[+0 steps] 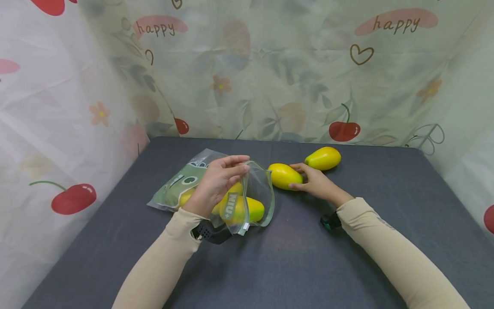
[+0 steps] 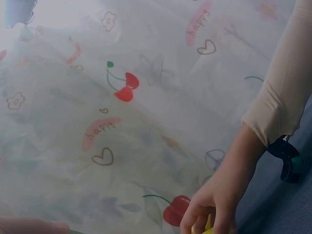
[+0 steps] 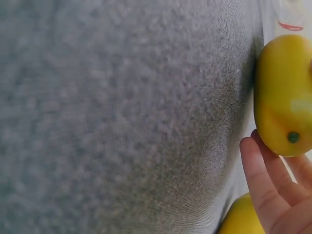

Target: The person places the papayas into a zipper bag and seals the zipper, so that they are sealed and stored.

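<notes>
The left hand (image 1: 218, 180) pinches the rim of a clear zip bag (image 1: 258, 171) with a green printed character; several yellow fruits (image 1: 252, 209) lie inside. The bag's mouth faces right. Beside that mouth, the right hand (image 1: 318, 182) grips another yellow fruit (image 1: 283, 176), fingers and thumb around its right end. In the right wrist view, the right hand's fingers (image 3: 265, 180) touch this fruit (image 3: 285, 92) near its green stem spot. The left wrist view shows part of the left hand (image 2: 34, 226) at the lower edge and the right hand (image 2: 212, 200) over a bit of yellow.
One more yellow fruit (image 1: 323, 159) lies on the dark grey table (image 1: 293, 257), behind the right hand; a yellow fruit (image 3: 241, 218) also shows low in the right wrist view. Printed curtains (image 1: 270, 77) hang behind and at both sides.
</notes>
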`<control>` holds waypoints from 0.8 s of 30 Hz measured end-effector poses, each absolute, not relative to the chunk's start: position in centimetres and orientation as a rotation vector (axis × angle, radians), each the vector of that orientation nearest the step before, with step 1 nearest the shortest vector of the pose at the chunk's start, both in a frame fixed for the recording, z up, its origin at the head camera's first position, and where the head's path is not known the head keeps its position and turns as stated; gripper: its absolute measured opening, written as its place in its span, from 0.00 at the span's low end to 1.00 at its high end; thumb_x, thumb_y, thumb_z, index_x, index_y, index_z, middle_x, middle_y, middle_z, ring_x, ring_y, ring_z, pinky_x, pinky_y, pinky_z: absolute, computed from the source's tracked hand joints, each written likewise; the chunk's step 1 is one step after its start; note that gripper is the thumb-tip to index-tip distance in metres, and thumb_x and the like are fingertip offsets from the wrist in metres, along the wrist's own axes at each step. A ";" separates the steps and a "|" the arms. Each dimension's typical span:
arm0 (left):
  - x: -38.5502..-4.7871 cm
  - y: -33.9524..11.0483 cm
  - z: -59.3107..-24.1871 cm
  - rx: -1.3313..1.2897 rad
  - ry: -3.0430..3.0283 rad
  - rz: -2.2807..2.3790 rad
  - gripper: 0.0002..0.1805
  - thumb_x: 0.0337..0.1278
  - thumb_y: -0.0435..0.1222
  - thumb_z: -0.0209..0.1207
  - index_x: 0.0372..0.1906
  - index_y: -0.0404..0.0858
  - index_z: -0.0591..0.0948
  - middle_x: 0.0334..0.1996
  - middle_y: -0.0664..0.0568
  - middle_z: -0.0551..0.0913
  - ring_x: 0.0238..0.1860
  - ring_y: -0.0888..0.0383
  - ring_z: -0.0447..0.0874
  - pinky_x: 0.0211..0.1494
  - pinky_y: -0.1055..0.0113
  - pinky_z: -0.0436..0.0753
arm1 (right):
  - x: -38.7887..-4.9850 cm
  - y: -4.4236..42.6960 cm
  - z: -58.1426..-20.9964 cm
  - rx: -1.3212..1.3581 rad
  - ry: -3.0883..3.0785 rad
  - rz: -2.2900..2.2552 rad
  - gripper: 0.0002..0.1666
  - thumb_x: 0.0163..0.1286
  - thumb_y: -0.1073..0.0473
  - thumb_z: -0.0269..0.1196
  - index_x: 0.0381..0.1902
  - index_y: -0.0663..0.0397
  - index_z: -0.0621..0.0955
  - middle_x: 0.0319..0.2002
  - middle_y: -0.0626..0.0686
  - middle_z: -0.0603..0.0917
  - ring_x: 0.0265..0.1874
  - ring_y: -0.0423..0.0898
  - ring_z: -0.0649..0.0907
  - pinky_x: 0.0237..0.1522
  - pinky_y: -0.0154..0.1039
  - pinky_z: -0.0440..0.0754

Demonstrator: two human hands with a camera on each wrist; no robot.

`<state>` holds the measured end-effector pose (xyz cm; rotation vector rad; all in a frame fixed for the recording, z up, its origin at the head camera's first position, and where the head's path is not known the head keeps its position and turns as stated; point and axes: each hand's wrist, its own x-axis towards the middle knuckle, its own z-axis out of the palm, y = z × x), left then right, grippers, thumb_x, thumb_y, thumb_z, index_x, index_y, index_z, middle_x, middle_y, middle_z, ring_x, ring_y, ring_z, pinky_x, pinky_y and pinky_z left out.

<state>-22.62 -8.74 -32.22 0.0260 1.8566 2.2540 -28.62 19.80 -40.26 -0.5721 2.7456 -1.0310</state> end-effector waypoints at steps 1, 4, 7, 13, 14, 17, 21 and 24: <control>-22.6 -8.7 -32.2 0.026 1.857 2.254 0.19 0.62 0.27 0.59 0.58 0.31 0.77 0.40 0.52 0.77 0.40 0.60 0.79 0.46 0.75 0.81 | -28.5 19.9 -40.2 -0.569 2.746 -1.035 0.41 0.65 0.47 0.66 0.71 0.52 0.64 0.65 0.61 0.71 0.59 0.60 0.76 0.57 0.54 0.76; -22.6 -8.7 -32.2 0.025 1.853 2.258 0.19 0.62 0.27 0.59 0.58 0.31 0.77 0.39 0.52 0.77 0.39 0.61 0.79 0.45 0.75 0.81 | -28.2 20.1 -40.0 -0.549 2.750 -1.045 0.41 0.65 0.45 0.65 0.71 0.50 0.65 0.65 0.61 0.72 0.59 0.59 0.76 0.57 0.54 0.77; -22.6 -8.7 -32.2 0.025 1.854 2.261 0.19 0.62 0.27 0.59 0.58 0.30 0.77 0.38 0.53 0.77 0.39 0.61 0.79 0.45 0.75 0.81 | -27.9 20.5 -39.8 -0.535 2.750 -1.048 0.41 0.65 0.43 0.64 0.71 0.50 0.66 0.65 0.61 0.72 0.60 0.60 0.75 0.57 0.55 0.76; -22.7 -8.7 -32.1 0.038 1.860 2.262 0.20 0.62 0.27 0.59 0.59 0.29 0.76 0.38 0.53 0.77 0.38 0.61 0.78 0.44 0.76 0.81 | -27.5 21.3 -39.5 -0.505 2.770 -1.027 0.42 0.65 0.40 0.64 0.71 0.50 0.66 0.66 0.61 0.71 0.62 0.60 0.73 0.60 0.57 0.73; -22.7 -8.7 -32.1 0.040 1.861 2.261 0.20 0.62 0.27 0.59 0.59 0.29 0.76 0.37 0.54 0.77 0.38 0.61 0.78 0.44 0.76 0.81 | -27.4 21.4 -39.5 -0.499 2.776 -1.024 0.42 0.65 0.40 0.64 0.71 0.50 0.67 0.66 0.61 0.71 0.62 0.60 0.73 0.60 0.57 0.73; -22.7 -8.7 -32.1 0.040 1.855 2.264 0.20 0.62 0.27 0.59 0.59 0.29 0.76 0.37 0.53 0.77 0.38 0.61 0.78 0.44 0.75 0.81 | -27.1 21.8 -39.3 -0.492 2.782 -1.039 0.42 0.64 0.39 0.64 0.71 0.51 0.67 0.67 0.62 0.71 0.62 0.60 0.73 0.59 0.57 0.74; -22.7 -8.7 -32.1 0.042 1.851 2.261 0.20 0.62 0.27 0.59 0.59 0.29 0.76 0.37 0.53 0.77 0.39 0.61 0.78 0.45 0.75 0.81 | -26.5 22.3 -39.0 -0.466 2.763 -1.088 0.43 0.64 0.38 0.64 0.71 0.51 0.67 0.66 0.62 0.71 0.60 0.60 0.76 0.56 0.54 0.77; -22.7 -8.8 -32.2 0.046 1.851 2.259 0.20 0.62 0.27 0.59 0.59 0.29 0.76 0.37 0.53 0.77 0.39 0.61 0.78 0.45 0.75 0.81 | -26.0 22.7 -38.5 -0.427 2.747 -1.122 0.45 0.63 0.36 0.64 0.71 0.51 0.66 0.66 0.61 0.71 0.58 0.60 0.77 0.54 0.53 0.79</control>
